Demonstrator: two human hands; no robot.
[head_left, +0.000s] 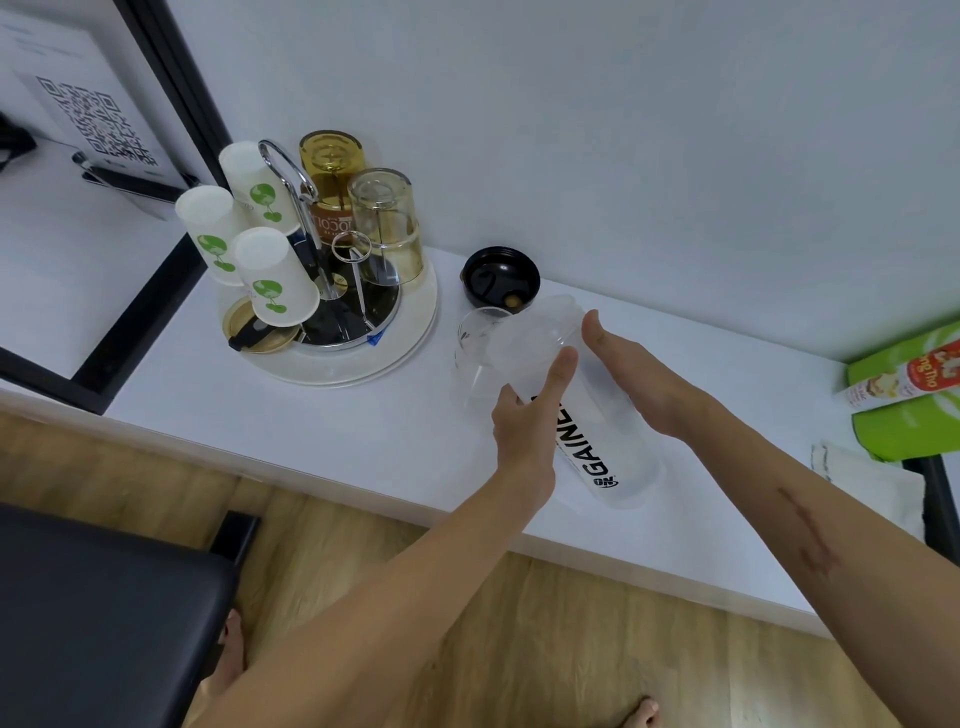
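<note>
A translucent shaker bottle (613, 467) with black lettering is tilted over the white counter (322, 415), its open mouth leaning over a clear drinking glass (470, 358). My left hand (522, 431) holds the bottle's left side, with one digit lying straight up along it. My right hand (636, 379) holds its right side, thumb pointing toward the mouth and the fingers hidden behind it. The bottle's black lid (500, 275) lies upside down just behind the glass. I cannot tell whether anything is inside the bottle.
A round rack on a white tray (405, 343) at the left carries upturned paper cups (270, 275), amber glasses (384, 223) and a gold lid (260, 325). A green packet (904, 395) lies at the right edge. A dark stool (104, 613) stands on the wood floor.
</note>
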